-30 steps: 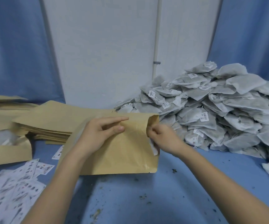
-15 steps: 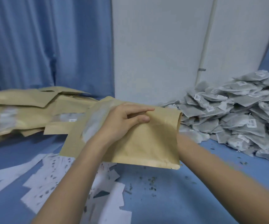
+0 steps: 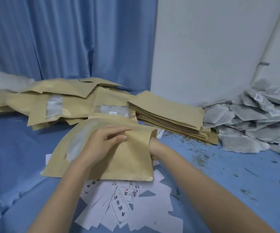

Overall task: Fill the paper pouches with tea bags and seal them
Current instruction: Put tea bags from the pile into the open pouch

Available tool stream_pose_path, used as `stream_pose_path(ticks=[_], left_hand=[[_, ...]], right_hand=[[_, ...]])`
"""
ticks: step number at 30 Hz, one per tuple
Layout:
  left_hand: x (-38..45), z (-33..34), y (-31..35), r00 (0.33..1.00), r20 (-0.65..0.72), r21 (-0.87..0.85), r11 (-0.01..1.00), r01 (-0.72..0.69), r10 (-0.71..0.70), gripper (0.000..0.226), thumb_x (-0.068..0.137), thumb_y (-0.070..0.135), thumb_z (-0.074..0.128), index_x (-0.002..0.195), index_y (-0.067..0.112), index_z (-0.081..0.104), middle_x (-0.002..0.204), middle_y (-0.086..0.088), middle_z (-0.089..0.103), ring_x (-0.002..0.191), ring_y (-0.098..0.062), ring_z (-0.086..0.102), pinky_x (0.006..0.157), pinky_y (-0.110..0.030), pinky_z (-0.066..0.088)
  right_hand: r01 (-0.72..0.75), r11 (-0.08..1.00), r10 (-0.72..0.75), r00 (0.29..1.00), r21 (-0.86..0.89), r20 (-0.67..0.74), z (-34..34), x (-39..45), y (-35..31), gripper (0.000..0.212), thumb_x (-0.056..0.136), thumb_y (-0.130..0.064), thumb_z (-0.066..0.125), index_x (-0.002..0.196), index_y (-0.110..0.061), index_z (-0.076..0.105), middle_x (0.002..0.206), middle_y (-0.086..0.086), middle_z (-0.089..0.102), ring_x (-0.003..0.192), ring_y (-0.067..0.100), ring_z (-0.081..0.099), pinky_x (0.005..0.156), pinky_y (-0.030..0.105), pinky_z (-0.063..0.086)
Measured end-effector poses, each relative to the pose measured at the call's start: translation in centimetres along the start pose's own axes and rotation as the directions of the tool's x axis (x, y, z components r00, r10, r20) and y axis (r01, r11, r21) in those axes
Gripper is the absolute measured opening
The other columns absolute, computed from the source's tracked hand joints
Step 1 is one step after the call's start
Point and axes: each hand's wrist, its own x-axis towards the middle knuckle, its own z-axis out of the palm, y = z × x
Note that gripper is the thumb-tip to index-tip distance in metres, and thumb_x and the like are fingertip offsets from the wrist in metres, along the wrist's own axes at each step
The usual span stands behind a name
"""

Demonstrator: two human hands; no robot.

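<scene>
I hold a brown paper pouch (image 3: 129, 162) with a clear window just above the blue cloth, its mouth turned to the upper right. My left hand (image 3: 102, 143) lies on top of it and pinches the upper edge of the mouth between thumb and fingers. My right hand (image 3: 154, 147) reaches into the mouth from the right. Only its wrist shows; the fingers are hidden inside the pouch. A big heap of grey tea bags (image 3: 257, 125) lies at the right against the wall.
A neat stack of flat empty pouches (image 3: 167, 113) lies behind the held one. Filled pouches with windows (image 3: 60, 101) are piled at the back left. White printed paper slips (image 3: 127, 204) are scattered under my arms. Tea crumbs (image 3: 198, 153) dot the blue cloth.
My view has swung left, so the tea bag heap sits at the right edge. My right hand went from pinching the pouch's right edge to inside its mouth. The left hand kept its hold.
</scene>
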Motion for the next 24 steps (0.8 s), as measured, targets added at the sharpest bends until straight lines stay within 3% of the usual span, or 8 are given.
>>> stream_pose_path(ticks=[1, 3, 4, 7, 10, 13, 19, 24], left_hand=[[-0.1, 0.0, -0.5, 1.000, 0.002, -0.007, 1.000, 0.008, -0.008, 0.029, 0.082, 0.013, 0.070, 0.105, 0.029, 0.072, 0.104, 0.006, 0.070, 0.106, -0.008, 0.059, 0.097, -0.027, 0.043], [-0.2, 0.0, -1.2, 1.000, -0.008, -0.007, 1.000, 0.008, -0.008, 0.030, 0.082, 0.013, 0.070, 0.104, 0.032, 0.071, 0.103, 0.005, 0.070, 0.104, -0.008, 0.059, 0.096, -0.027, 0.043], [0.0, 0.1, -1.5, 1.000, -0.016, -0.004, 1.000, 0.005, -0.005, 0.031, 0.082, 0.013, 0.069, 0.103, 0.035, 0.070, 0.103, 0.006, 0.070, 0.104, -0.007, 0.059, 0.095, -0.025, 0.042], [0.6, 0.1, -2.0, 1.000, -0.024, 0.010, 1.000, 0.003, -0.003, 0.032, 0.083, 0.013, 0.068, 0.101, 0.039, 0.067, 0.104, 0.005, 0.069, 0.104, -0.005, 0.058, 0.092, -0.014, 0.040], [1.1, 0.1, -2.4, 1.000, -0.020, 0.019, 1.000, 0.001, -0.001, 0.032, 0.083, 0.013, 0.068, 0.100, 0.040, 0.067, 0.102, 0.004, 0.069, 0.102, -0.005, 0.058, 0.089, -0.011, 0.039], [1.4, 0.1, -2.7, 0.999, -0.040, 0.003, 1.000, 0.008, -0.008, 0.032, 0.083, 0.015, 0.068, 0.100, 0.042, 0.067, 0.105, 0.008, 0.068, 0.103, -0.001, 0.057, 0.091, -0.010, 0.038], [1.4, -0.3, -2.7, 0.999, -0.053, -0.008, 1.000, 0.008, -0.009, 0.031, 0.083, 0.018, 0.068, 0.100, 0.043, 0.068, 0.106, 0.010, 0.068, 0.102, 0.001, 0.058, 0.090, -0.009, 0.039], [1.4, -0.2, -2.7, 0.998, -0.061, -0.009, 1.000, 0.017, -0.017, 0.033, 0.083, 0.017, 0.069, 0.098, 0.046, 0.068, 0.105, 0.011, 0.068, 0.100, 0.001, 0.059, 0.089, -0.010, 0.040]], right_hand=[[0.002, 1.000, -0.002, 1.000, -0.004, 0.009, -0.3, -0.1, 0.4, 0.011, 0.096, -0.017, 0.048, 0.093, -0.016, 0.058, 0.089, 0.002, 0.058, 0.075, 0.012, 0.052, 0.062, 0.023, 0.041], [0.102, 0.984, -0.118, 0.988, -0.146, -0.104, -1.3, -0.4, 2.1, 0.022, 0.092, -0.011, 0.051, 0.111, -0.013, 0.062, 0.110, 0.003, 0.064, 0.095, 0.014, 0.058, 0.080, 0.027, 0.047], [0.130, 0.978, -0.160, 0.969, -0.165, -0.186, -2.0, -0.6, 2.9, 0.023, 0.089, -0.010, 0.052, 0.108, -0.015, 0.066, 0.106, 0.001, 0.068, 0.095, 0.014, 0.061, 0.083, 0.029, 0.049], [0.099, 0.978, -0.152, 0.943, -0.185, -0.296, -4.0, -1.3, 5.2, 0.018, 0.087, -0.013, 0.052, 0.084, -0.022, 0.068, 0.076, -0.009, 0.066, 0.068, 0.006, 0.059, 0.067, 0.023, 0.047], [0.064, 0.811, -0.094, 0.995, -0.581, -0.022, -5.3, -1.5, 7.6, 0.027, 0.087, -0.024, 0.058, 0.113, -0.021, 0.065, 0.110, -0.006, 0.058, 0.104, 0.009, 0.050, 0.086, 0.018, 0.038], [0.133, 0.726, -0.055, 0.989, -0.675, 0.135, -5.2, -1.4, 8.6, 0.055, 0.085, -0.044, 0.062, 0.134, -0.025, 0.049, 0.134, -0.004, 0.041, 0.123, 0.016, 0.029, 0.106, 0.028, 0.024], [0.225, 0.711, -0.256, 0.965, -0.666, 0.053, -5.7, -0.9, 8.8, 0.026, 0.087, -0.027, 0.064, 0.110, -0.016, 0.068, 0.112, 0.002, 0.059, 0.105, 0.015, 0.049, 0.087, 0.016, 0.035], [0.128, 0.799, -0.140, 0.990, -0.588, 0.024, -6.4, -0.8, 8.8, 0.012, 0.085, -0.021, 0.067, 0.092, -0.011, 0.069, 0.092, -0.006, 0.057, 0.078, -0.001, 0.049, 0.069, 0.005, 0.036]])
